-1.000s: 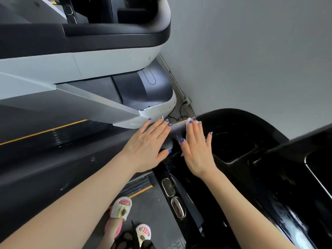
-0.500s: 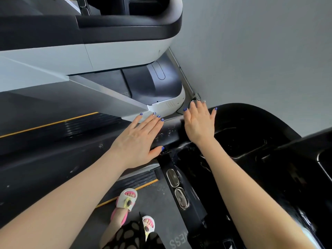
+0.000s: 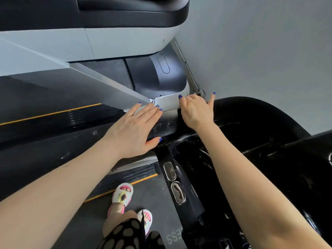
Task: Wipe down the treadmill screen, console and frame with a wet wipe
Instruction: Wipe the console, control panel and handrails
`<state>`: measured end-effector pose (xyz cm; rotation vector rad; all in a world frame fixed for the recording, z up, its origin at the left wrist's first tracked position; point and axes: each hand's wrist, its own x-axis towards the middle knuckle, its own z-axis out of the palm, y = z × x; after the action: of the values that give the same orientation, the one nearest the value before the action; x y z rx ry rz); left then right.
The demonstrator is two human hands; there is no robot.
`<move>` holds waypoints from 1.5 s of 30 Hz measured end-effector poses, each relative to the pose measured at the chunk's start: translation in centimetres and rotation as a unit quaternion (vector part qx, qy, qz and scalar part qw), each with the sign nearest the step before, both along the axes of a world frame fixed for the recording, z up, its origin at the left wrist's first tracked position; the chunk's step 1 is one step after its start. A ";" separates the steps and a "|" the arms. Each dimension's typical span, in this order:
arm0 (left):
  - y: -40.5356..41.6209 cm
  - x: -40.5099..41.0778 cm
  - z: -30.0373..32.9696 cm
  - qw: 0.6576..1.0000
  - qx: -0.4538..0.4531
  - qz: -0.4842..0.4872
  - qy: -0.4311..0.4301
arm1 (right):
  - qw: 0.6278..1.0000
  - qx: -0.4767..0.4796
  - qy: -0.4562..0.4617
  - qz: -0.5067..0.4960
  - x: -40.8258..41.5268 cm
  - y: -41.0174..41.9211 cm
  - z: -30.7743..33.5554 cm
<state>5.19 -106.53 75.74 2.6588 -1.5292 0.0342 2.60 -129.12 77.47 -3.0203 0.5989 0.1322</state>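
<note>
- Left hand (image 3: pixel 133 131): lies flat, palm down, on the dark treadmill frame (image 3: pixel 167 124). Its fingers (image 3: pixel 147 112) are straight and slightly spread, holding nothing; the thumb points toward the black console.
- Right hand (image 3: pixel 195 110): placed just beyond the far edge of the frame, near the left hand but apart from it. The middle fingers are curled downward over that edge, with the little finger and thumb raised. Whether anything is gripped beneath them cannot be told.
- Wet wipe: not discernible; if present, it is hidden under the right hand.
- Console (image 3: pixel 251 141): glossy black housing adjoining the frame on the right-hand side, showing wet streaks and smears on its surface.
- Frame surface between the two hands shows pale spots and marks.
- Two oval metal grip sensors (image 3: pixel 174 182): set one behind the other on a black bar below the frame, nearer the person.
- Writing: pale letters "ESS" (image 3: pixel 173 238) are legible on the belt below the frame; the remainder of the word is cut off. No other brand or label can be read.
- Neighbouring treadmill (image 3: pixel 125 42): white and black housing beyond the frame, with a yellow stripe (image 3: pixel 52 114) along its deck.
- Person's feet in white and pink sandals (image 3: pixel 123 194) stand on the belt below the frame.
- Grey wall (image 3: pixel 260 47) rises beyond the console.
</note>
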 end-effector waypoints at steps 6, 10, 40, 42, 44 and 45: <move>0.0 -0.1 0.2 1.000 0.011 0.006 0.008 | 0.998 0.018 -0.056 0.026 -3.2 2.7 -0.8; -0.1 -0.1 0.5 1.000 0.007 0.006 0.022 | 0.992 0.084 -0.022 0.093 -9.2 5.0 -0.6; 4.2 1.9 0.0 0.994 0.002 -0.098 0.051 | 0.971 -0.034 -0.009 0.235 -8.0 -1.5 1.8; 4.1 1.8 0.0 0.994 -0.006 -0.098 0.053 | 0.959 -0.075 -0.027 0.272 -7.9 -2.8 1.5; 4.1 1.7 0.1 0.994 -0.011 -0.100 0.050 | 0.946 -0.115 -0.038 0.300 -8.2 -4.3 1.3; 4.1 1.7 0.1 0.994 -0.013 -0.099 0.048 | 0.941 -0.136 -0.043 0.307 -8.4 -5.1 1.3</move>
<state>6.93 -102.47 75.83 2.4364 -1.7390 -0.0826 -5.83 -134.21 78.75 -3.3390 -0.3854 -0.0644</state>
